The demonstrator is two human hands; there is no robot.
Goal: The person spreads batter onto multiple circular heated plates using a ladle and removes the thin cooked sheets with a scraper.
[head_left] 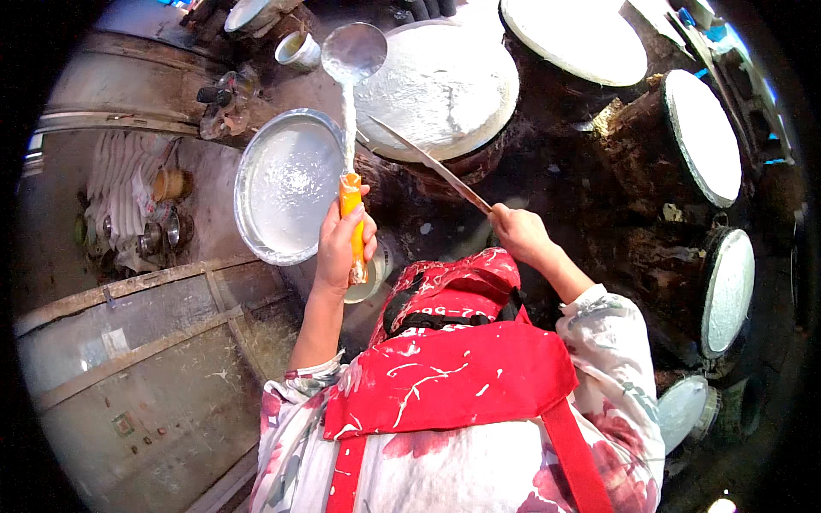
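My left hand (332,244) is wrapped round the orange grip of a long ladle (351,214). White batter-like liquid coats the ladle's shaft, and its round bowl (355,53) is raised over the near-left edge of a large round white surface (466,85). Left of the ladle, a metal basin (243,218) holds the same kind of white liquid. My right hand (519,232) grips a long, thin, flat stick (436,168), whose tip points away and left to that round surface's near edge. Whether the tip touches it, I cannot tell.
Several more round white-topped drums (703,137) curve round to my right. A small white cup (298,51) stands beyond the basin. Partly behind my left hand is a pale bucket (369,282). Wooden-framed panels (145,376) lie at the left, and a red apron (453,376) covers my front.
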